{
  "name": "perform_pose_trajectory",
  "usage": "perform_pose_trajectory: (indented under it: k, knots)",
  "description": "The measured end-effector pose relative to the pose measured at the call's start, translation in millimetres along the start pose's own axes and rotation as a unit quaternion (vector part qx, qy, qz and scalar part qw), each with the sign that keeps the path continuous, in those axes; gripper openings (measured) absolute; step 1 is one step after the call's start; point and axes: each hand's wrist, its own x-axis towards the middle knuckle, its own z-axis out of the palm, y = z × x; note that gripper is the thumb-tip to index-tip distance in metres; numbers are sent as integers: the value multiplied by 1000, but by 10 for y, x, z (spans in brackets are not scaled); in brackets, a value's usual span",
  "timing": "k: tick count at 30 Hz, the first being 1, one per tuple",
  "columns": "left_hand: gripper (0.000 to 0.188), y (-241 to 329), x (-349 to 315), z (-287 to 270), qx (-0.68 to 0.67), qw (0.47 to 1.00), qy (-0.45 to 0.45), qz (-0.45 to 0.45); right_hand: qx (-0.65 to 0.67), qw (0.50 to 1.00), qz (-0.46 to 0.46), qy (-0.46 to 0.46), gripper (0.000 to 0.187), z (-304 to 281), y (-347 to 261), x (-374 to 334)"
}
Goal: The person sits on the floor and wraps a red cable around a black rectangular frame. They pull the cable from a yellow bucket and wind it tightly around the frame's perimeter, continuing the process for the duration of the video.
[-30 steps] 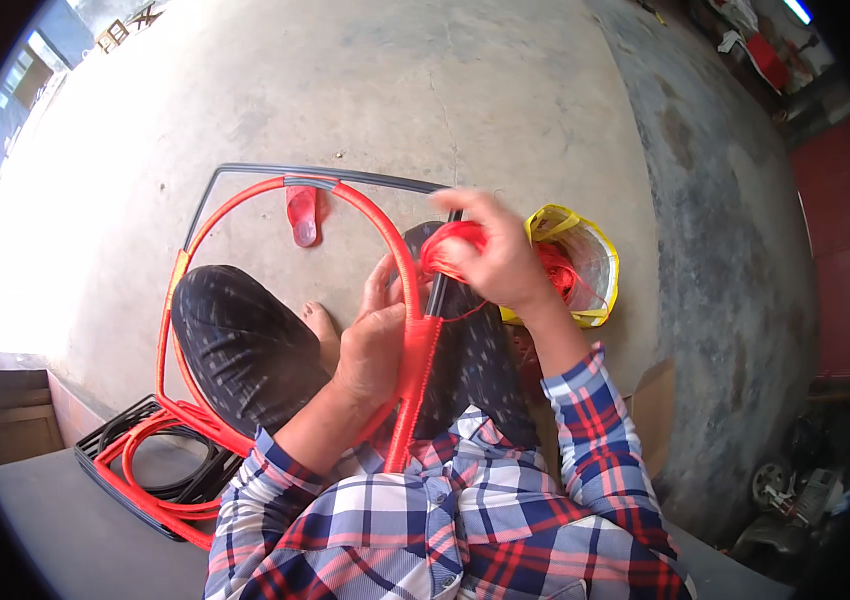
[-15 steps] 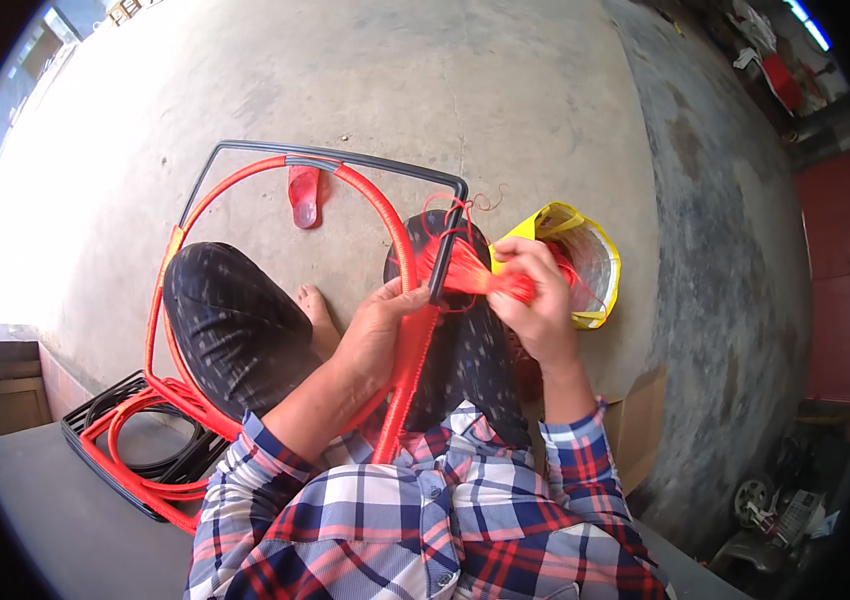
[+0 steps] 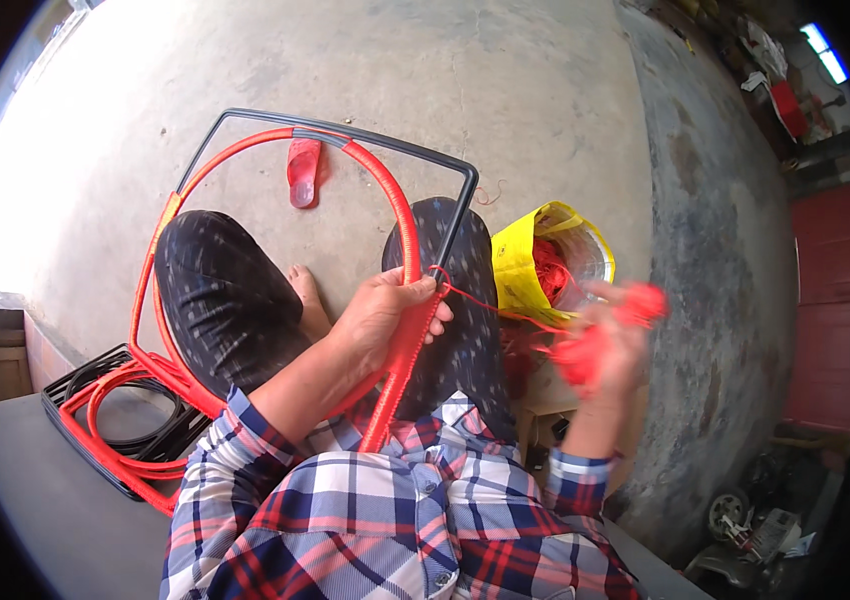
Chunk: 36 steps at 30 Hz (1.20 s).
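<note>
A black wire frame (image 3: 345,128) with a ring wound in red cord (image 3: 395,195) rests across my lap. My left hand (image 3: 385,312) is closed around its right side, the thumb pressing near where the red winding on the black bar ends. Off to the right, my right hand (image 3: 612,345), smeared by motion, is closed on a bundle of red cord (image 3: 575,360). From that bundle a single strand (image 3: 490,305) runs taut to a loop around the black bar, beside my left thumb.
A yellow bag (image 3: 517,262) holding more red cord stands open past my right knee. Black and red frames (image 3: 110,425) lie stacked on the grey seat at my left. A red slipper (image 3: 303,175) is on the concrete floor, and cardboard (image 3: 535,425) lies by my right leg.
My right hand has moved right and slightly down with the cord bundle, away from the frame. The strand between them is now drawn out. My left hand keeps its hold.
</note>
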Motion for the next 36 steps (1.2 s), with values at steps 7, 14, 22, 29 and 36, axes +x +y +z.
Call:
perform_pose_trajectory:
  k: [7,14,22,29,36]
  knots:
    - [19,26,-14,21,0,1000,24,14,-80,973,144,-162,8,539,499,-124]
    - [16,-7,51,-35,-21,999,28,-7,-7,974,167,-156,12,135,391,-29]
    - [25,-15,111,-53,-33,999,18,-28,12,991,103,-84,34,-408,76,265]
    - [11,98,-125,128,12,1000,17,16,-470,810,97,-336,64,647,360,239]
    - [13,53,-118,173,24,1000,-2,18,4,978,9,-210,75,1077,563,601]
